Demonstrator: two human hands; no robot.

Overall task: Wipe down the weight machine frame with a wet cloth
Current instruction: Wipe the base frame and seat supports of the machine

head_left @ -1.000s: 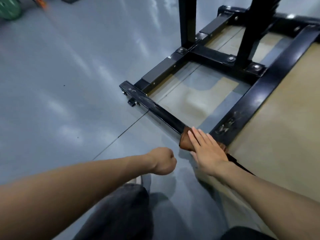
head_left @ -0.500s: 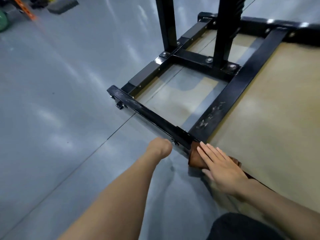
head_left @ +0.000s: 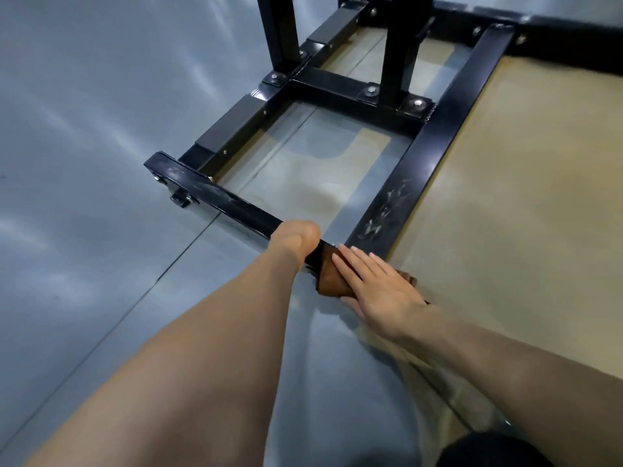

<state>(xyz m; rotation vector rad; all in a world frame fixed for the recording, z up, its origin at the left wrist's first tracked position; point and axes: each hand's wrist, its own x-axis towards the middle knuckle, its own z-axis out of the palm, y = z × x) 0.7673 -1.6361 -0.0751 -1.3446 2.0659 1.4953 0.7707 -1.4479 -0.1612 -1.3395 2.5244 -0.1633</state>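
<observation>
The black steel weight machine frame (head_left: 435, 136) lies low on the floor, with uprights rising at the top. Its front bar (head_left: 215, 197) runs from the left corner toward me. A folded brown cloth (head_left: 328, 276) is draped over that bar near the joint with the scuffed right rail (head_left: 387, 210). My right hand (head_left: 381, 288) presses flat on the cloth with straight fingers. My left hand (head_left: 296, 235) is curled into a fist and rests on the front bar just left of the cloth; its fingers are hidden.
Grey glossy floor (head_left: 84, 163) stretches to the left. A tan mat (head_left: 526, 214) lies right of the frame. A small bracket (head_left: 180, 198) sticks out at the front left corner. My dark-clothed knee (head_left: 492, 449) is at the bottom right.
My left fist has moved forward from the floor side onto the front bar beside the cloth. My right hand stays flat on the cloth at the bar's right end. The view has come closer.
</observation>
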